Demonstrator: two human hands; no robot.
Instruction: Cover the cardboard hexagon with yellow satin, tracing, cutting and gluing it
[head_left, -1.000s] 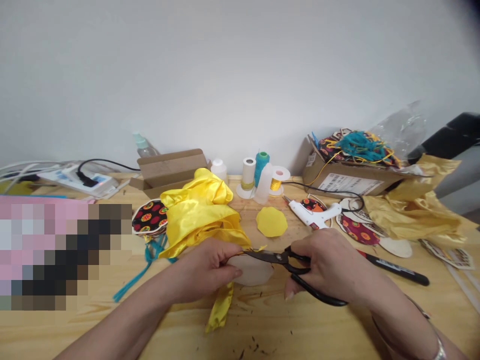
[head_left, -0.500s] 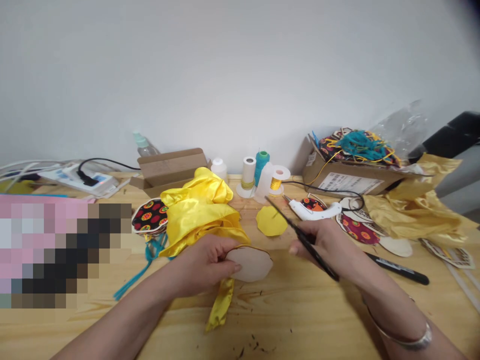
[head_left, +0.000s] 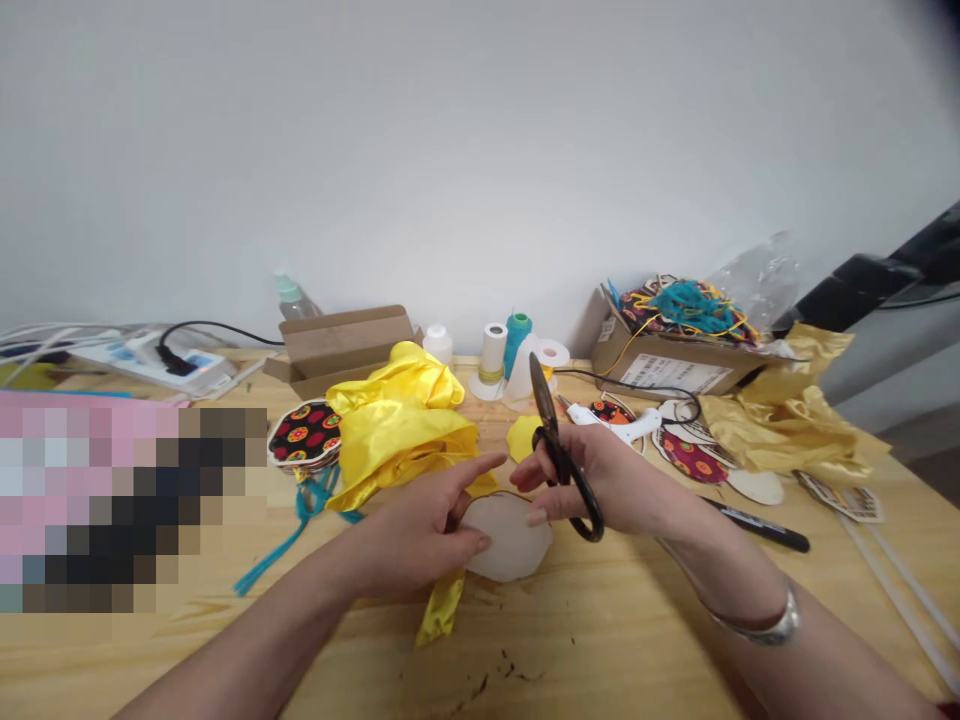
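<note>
My left hand (head_left: 424, 525) holds a pale round wooden disc (head_left: 510, 540) just above the table, thumb on its left edge and forefinger stretched over it. A strip of yellow satin fabric (head_left: 442, 605) hangs from under the disc, and the main heap of yellow satin (head_left: 401, 425) lies just behind my left hand. My right hand (head_left: 600, 480) grips black scissors (head_left: 559, 455) by the handles, blades shut and pointing up. Its fingertips touch the right edge of the disc.
Behind my hands lie a cut yellow circle (head_left: 521, 435), thread spools (head_left: 502, 355), a white glue gun (head_left: 630, 425), a black marker (head_left: 757, 525) and patterned discs (head_left: 304, 435). A cardboard box (head_left: 667, 365) of scraps and gold fabric (head_left: 787, 415) stand at the right. A power strip (head_left: 150, 360) lies far left.
The scissors left the fabric edge, swung away to the right, then came back upright beside the disc. My right fingers now touch the disc. The view has shifted slightly right.
</note>
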